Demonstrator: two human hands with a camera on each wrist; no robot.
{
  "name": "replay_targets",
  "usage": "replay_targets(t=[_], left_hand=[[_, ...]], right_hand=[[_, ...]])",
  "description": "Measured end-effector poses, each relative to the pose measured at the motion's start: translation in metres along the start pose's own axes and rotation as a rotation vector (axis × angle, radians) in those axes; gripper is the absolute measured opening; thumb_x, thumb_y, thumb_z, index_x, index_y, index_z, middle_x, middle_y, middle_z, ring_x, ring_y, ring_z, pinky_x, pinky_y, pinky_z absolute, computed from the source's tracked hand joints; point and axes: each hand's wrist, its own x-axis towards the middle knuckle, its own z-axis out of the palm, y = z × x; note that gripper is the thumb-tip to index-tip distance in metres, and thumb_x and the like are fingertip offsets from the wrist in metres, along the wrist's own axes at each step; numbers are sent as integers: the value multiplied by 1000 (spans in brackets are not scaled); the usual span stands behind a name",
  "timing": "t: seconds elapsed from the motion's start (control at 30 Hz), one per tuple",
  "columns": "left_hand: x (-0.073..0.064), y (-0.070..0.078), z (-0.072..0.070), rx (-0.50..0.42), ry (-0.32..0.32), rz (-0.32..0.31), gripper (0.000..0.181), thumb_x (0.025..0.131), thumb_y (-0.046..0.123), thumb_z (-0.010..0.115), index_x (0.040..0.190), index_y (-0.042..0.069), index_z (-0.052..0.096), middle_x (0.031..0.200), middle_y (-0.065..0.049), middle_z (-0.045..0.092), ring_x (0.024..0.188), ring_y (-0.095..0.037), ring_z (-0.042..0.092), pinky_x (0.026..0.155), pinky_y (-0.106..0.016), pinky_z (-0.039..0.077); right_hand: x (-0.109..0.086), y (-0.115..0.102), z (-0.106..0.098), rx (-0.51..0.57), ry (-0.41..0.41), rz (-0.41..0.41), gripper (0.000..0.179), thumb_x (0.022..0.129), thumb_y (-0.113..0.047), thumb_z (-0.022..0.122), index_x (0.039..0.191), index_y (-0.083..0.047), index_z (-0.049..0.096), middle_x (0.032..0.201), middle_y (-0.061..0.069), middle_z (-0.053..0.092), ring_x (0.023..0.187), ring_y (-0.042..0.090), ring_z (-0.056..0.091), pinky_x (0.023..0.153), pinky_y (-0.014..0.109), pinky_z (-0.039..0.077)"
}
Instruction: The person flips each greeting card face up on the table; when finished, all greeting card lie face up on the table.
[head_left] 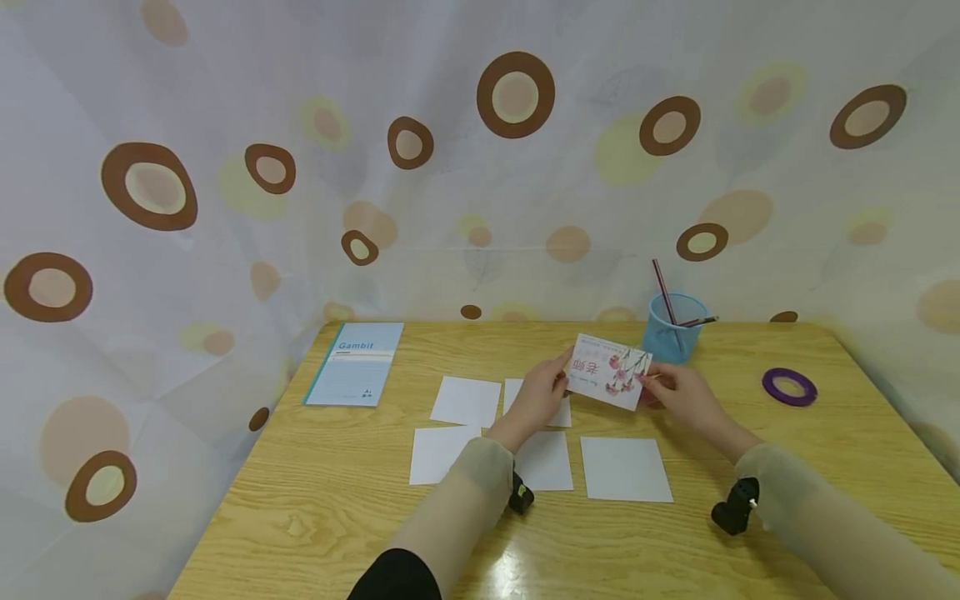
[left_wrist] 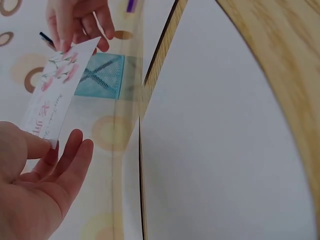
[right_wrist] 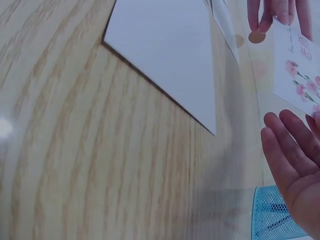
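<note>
A greeting card (head_left: 607, 372) printed with pink flowers and red characters is held up over the back of the table. My left hand (head_left: 542, 392) pinches its left edge; the left wrist view shows thumb and fingers on the corner of the card (left_wrist: 60, 90). At the opposite edge, my right hand (head_left: 686, 400) pinches the flowered end, its other fingers spread loosely in the right wrist view. Several blank white cards lie on the wooden table below, among them one at the right (head_left: 627, 469) and one at the back left (head_left: 465, 402), partly hidden by my left arm.
Behind my right hand stands a blue mesh pen cup (head_left: 672, 333) holding pencils. A purple tape roll (head_left: 790, 387) lies at the right. At the back left is a notebook (head_left: 354, 367) marked Gambit. A patterned curtain (head_left: 450, 183) rises behind the table (head_left: 300, 517).
</note>
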Motion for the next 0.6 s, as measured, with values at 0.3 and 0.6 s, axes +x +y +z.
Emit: replay_targets(t=[0.3, 0.6], left_hand=[[1, -3, 1, -64, -9, -51, 50, 104, 4, 46, 152, 13, 40, 102, -13, 59, 76, -6, 56, 66, -12, 49], [2, -2, 3, -283, 43, -139, 39, 103, 3, 47, 141, 8, 54, 99, -12, 61, 77, -12, 66, 69, -18, 57]], right_hand=[[2, -1, -6, 150, -38, 49, 42, 102, -12, 54, 133, 16, 44, 98, 21, 72, 77, 15, 72, 74, 34, 62], [1, -1, -5, 144, -32, 22, 45, 96, -3, 61, 138, 7, 47, 93, 19, 68, 74, 15, 72, 68, 28, 61]])
